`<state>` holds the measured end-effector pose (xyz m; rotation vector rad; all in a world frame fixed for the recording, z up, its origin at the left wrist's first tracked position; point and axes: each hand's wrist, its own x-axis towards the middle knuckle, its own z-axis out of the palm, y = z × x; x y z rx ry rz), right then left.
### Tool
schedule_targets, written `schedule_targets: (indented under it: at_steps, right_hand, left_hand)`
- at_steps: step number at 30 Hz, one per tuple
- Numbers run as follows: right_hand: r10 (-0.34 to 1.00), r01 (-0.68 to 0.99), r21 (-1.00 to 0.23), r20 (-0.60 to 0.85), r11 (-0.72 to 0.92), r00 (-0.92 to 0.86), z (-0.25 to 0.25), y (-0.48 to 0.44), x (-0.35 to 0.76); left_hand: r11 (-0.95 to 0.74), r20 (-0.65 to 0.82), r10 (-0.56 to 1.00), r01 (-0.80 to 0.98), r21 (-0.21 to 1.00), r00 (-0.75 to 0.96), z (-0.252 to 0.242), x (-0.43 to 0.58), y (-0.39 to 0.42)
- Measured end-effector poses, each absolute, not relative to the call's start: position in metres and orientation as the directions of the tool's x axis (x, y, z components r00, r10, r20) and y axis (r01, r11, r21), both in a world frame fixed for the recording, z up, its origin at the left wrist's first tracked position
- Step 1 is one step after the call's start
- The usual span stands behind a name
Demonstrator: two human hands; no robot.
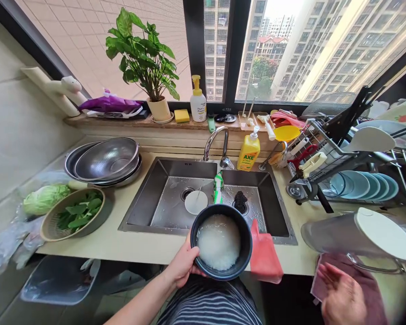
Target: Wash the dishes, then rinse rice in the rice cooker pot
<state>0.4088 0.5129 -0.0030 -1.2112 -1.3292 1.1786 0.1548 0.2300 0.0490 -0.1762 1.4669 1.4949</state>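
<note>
My left hand (183, 262) grips the rim and side of a dark rice cooker pot (246, 239), thumb over the edge. In the pot lies white rice (219, 243) under cloudy water. The pot is held at the counter's front edge, before the sink. At the lower right, my right hand (345, 293) is slightly blurred, fingers stretched out against a dark pink towel (370, 289) that hangs over the counter edge. It looks open, with nothing seen in it. A red cloth (265, 259) drapes over the edge just right of the pot.
The double sink (142, 203) holds a white plate (191, 203) and a dark scrubber (240, 198). A faucet (216, 135) and yellow soap bottle (248, 151) stand behind. Metal bowls (108, 160) and a basket of greens (101, 216) are left; a lidded pitcher (338, 232) and dish rack (325, 153) right.
</note>
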Motion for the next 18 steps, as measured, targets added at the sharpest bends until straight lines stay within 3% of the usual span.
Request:
schedule_targets:
  at_steps: [7, 18]
  right_hand:
    - [0.96, 0.072, -0.987, -0.154, -0.141, -0.233, -0.019, 0.453, 0.373]
    - [0.937, 0.199, -0.958, -0.251, -0.205, -0.245, -0.031, 0.395, 0.389]
  left_hand:
    - [0.209, -0.664, 0.502, -0.667, 0.716, -0.555, 0.034, 0.155, 0.202]
    - [0.239, -0.653, 0.601, -0.676, 0.697, -0.461, 0.025, 0.148, 0.176]
